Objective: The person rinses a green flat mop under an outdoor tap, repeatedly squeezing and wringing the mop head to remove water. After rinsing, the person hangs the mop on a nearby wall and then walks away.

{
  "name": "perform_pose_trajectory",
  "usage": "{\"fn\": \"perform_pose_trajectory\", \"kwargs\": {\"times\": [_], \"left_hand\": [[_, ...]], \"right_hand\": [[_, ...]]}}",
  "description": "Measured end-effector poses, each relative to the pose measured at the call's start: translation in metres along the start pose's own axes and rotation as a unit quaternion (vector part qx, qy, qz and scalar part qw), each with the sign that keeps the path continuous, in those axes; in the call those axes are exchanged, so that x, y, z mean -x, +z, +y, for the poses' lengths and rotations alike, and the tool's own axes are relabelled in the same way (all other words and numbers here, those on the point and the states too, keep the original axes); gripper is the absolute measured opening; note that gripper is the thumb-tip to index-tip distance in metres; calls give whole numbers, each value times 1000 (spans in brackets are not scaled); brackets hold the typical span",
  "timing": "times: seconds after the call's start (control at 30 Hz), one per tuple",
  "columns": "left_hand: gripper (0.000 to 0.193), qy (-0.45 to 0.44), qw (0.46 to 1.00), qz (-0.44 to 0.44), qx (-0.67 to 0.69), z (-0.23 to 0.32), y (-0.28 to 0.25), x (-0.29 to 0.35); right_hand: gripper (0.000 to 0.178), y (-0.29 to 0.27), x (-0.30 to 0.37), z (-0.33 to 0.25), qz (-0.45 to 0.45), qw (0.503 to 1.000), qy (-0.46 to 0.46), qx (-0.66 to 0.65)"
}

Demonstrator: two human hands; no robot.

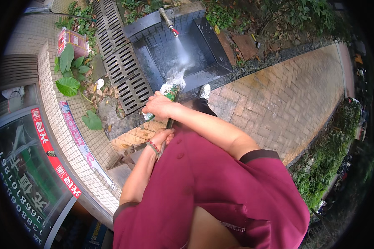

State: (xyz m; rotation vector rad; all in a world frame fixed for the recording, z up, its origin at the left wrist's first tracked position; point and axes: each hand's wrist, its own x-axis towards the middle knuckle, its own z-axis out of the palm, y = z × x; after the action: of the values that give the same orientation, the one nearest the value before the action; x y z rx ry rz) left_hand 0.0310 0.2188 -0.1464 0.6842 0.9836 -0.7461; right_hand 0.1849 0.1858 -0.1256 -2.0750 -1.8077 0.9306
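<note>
My right hand (158,104) grips the upper part of a dark long handle (169,123), just below a green and white bundle (170,89) at its end, which looks like a mop head. Lower down the same handle my left hand (162,137), with a beaded bracelet on its wrist, is closed around it. Water streams from a tap (169,21) with a red lever onto the bundle and splashes. Below lies a dark tiled wash basin (212,45) set in the ground.
A metal drain grate (120,58) runs left of the basin. Large-leaved plants (68,70) and a red package (72,41) sit by a tiled wall (66,133). Brick paving (278,99) spreads to the right. My white shoe (204,90) stands at the basin's edge.
</note>
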Motion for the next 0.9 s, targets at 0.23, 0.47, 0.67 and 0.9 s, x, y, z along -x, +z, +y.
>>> {"fn": "perform_pose_trajectory", "kwargs": {"times": [0.23, 0.47, 0.67, 0.9], "left_hand": [[11, -14, 993, -44, 112, 1, -9, -23], [7, 13, 988, -44, 150, 3, -6, -44], [10, 35, 983, -18, 182, 14, 20, -61], [12, 13, 997, -11, 81, 74, 90, -61]], "right_hand": [[32, 6, -41, 8, -90, 993, -71, 19], [32, 10, -71, 2, -190, 971, -118, 86], [30, -13, -47, 30, -104, 987, -118, 34], [38, -115, 33, 185, 227, 970, 26, -78]]}}
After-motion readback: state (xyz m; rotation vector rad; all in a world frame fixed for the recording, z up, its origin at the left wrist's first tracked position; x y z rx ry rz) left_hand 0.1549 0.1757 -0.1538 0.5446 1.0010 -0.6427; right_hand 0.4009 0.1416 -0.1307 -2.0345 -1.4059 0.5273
